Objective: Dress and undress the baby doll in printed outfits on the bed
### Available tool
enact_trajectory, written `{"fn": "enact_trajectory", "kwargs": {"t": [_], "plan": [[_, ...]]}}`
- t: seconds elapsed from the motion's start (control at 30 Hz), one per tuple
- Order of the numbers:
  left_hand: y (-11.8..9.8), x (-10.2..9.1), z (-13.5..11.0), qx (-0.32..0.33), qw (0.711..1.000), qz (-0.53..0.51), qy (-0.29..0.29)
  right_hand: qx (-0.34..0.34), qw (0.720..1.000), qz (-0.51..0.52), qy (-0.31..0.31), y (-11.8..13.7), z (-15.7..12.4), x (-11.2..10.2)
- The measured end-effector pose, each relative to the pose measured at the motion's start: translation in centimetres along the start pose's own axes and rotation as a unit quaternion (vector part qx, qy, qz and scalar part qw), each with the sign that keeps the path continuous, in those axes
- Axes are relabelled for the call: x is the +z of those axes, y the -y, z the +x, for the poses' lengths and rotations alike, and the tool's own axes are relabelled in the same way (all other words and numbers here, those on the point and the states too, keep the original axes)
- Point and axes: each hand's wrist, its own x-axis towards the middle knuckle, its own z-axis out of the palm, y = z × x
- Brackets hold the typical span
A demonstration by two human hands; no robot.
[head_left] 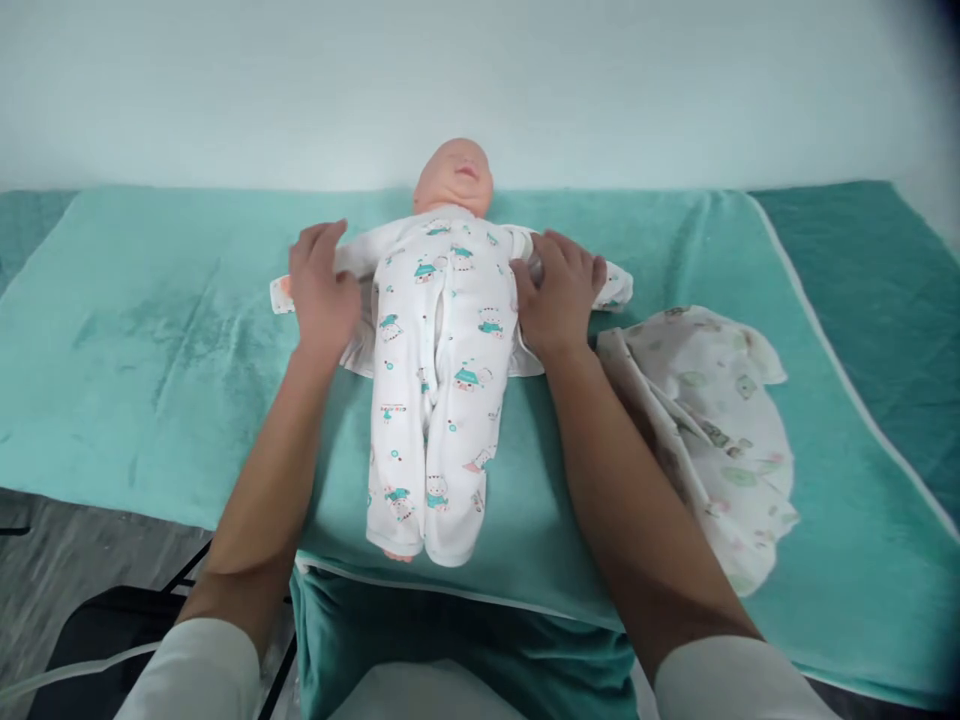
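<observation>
A baby doll (pixel 454 180) lies on its back, arms stretched out to both sides, in a white one-piece romper (pixel 465 330) with small teal and orange prints. Some white cloth spreads out from under its sides. My left hand (pixel 322 290) is over the sleeve on the left, fingers curled round it, with the cuff (pixel 282 295) showing beyond. On the other side, my right hand (pixel 561 290) bends its fingers over the sleeve, whose end (pixel 616 288) sticks out past the knuckles. One foot shows slightly at the left trouser leg's hem.
A crumpled white printed cloth (pixel 720 430) lies right of the doll, partly behind my right forearm. Teal blankets (pixel 165 360) cover the table and hang over its front edge. A white wall (pixel 225 90) stands behind. A black object (pixel 109 640) is at the lower left.
</observation>
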Motion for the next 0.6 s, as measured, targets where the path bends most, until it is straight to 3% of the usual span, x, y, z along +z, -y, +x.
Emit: {"fn": "enact_trajectory", "kwargs": {"t": [0.13, 0.27, 0.43, 0.6], "plan": [[-8.3, 1.2, 1.7, 0.160, 0.974, -0.045, 0.152, -0.020, 0.999, 0.030, 0.017, 1.1, 0.2, 0.3], [-14.2, 4.9, 3.7, 0.213, 0.926, 0.108, 0.292, -0.009, 1.000, -0.014, 0.022, 0.8, 0.6, 0.0], [-16.9, 9.0, 4.5, 0.211, 0.888, 0.224, 0.341, -0.014, 1.000, 0.003, -0.021, -0.2, 1.2, -0.1], [-17.3, 9.0, 4.8, 0.200, 0.871, 0.283, 0.347, -0.011, 0.998, 0.030, -0.049, -1.4, 1.4, 0.1]]}}
